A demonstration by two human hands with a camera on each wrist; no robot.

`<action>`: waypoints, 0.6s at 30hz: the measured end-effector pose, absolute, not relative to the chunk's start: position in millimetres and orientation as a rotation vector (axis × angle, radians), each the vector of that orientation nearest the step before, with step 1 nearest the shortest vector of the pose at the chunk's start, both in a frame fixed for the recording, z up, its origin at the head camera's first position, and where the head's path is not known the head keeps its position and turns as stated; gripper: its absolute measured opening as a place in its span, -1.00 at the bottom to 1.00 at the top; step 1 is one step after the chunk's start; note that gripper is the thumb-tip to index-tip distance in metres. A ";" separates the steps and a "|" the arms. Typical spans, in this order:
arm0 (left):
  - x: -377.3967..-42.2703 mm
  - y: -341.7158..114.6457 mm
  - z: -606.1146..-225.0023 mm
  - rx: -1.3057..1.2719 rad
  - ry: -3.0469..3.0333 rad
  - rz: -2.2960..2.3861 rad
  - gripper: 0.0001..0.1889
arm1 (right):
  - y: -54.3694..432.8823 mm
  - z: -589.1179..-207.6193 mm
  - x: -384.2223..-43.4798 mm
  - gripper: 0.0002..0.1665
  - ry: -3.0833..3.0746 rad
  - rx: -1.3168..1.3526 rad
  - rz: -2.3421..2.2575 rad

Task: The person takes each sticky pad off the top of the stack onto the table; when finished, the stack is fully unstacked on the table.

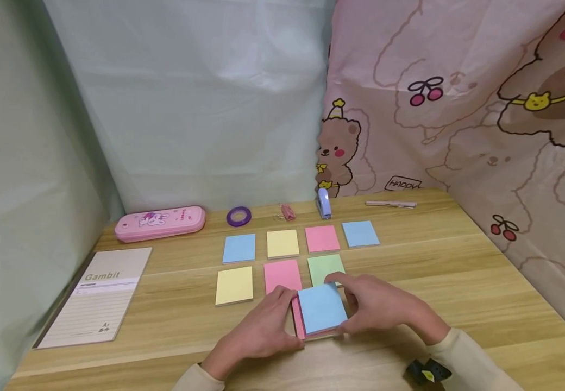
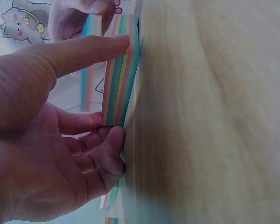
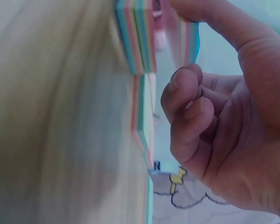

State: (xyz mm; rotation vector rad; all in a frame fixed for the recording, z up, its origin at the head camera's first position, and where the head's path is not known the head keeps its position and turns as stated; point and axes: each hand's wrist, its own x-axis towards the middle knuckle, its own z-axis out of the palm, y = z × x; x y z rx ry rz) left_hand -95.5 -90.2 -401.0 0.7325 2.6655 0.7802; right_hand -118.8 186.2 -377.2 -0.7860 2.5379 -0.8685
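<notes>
My right hand (image 1: 379,305) pinches a thin blue-topped sticky note pad (image 1: 321,307) by its far and near edges. In the right wrist view this pad (image 3: 190,44) is raised off a thicker stack of sticky notes, with a gap between them. The stack (image 2: 117,86) shows striped pastel edges in the left wrist view and a pink strip (image 1: 298,321) beside the blue pad in the head view. My left hand (image 1: 269,325) grips the stack's left side between thumb and fingers. Just beyond lie a pink pad (image 1: 282,274) and a green pad (image 1: 325,269).
A yellow pad (image 1: 234,285) lies left of the pink one. Behind is a row of pads, including a blue pad (image 1: 239,248). Further back are a pencil case (image 1: 160,223), purple tape (image 1: 239,216), binder clips (image 1: 286,212), stapler (image 1: 324,204) and pen (image 1: 391,204). A notebook (image 1: 99,296) lies left.
</notes>
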 end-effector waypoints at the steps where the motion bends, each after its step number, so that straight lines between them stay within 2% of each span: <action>1: -95.4 -90.2 -400.9 0.736 2.667 0.777 -0.06 | 189.7 -375.5 -119.9 0.05 2.541 -0.783 -0.881; 8: -94.8 -91.0 -399.1 0.741 2.671 0.763 -0.03 | 224.3 -367.8 -137.5 0.03 2.593 -0.752 -0.966; 18: -94.6 -90.7 -399.3 0.732 2.660 0.780 -0.02 | 276.3 -378.5 -162.7 0.13 2.516 -0.509 -1.093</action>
